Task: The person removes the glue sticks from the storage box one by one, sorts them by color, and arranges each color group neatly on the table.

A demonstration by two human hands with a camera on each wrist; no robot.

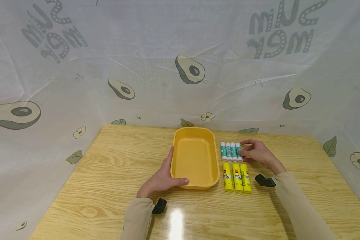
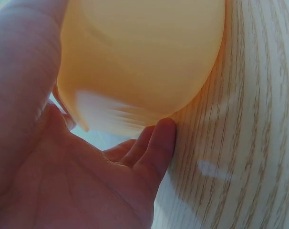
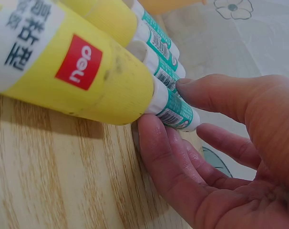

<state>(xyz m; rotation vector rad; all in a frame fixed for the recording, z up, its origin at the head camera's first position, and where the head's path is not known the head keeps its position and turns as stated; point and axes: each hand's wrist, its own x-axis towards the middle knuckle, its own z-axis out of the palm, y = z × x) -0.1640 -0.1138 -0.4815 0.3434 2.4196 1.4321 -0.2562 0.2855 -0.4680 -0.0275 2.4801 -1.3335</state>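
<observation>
My left hand grips the near-left corner of a yellow plastic tray, thumb over the rim and fingers along the outer side wall. In the left wrist view, fingertips touch the tray wall close to the tabletop. To the tray's right, my right hand pinches the rightmost green-and-white glue stick, thumb on one side and fingers on the other. That stick lies at the end of a row of several alike glue sticks. In the right wrist view its label shows between thumb and fingers.
Three larger yellow glue sticks lie just nearer than the green row, the left one slightly apart. All rests on a wooden table. A pale printed curtain hangs behind and at both sides.
</observation>
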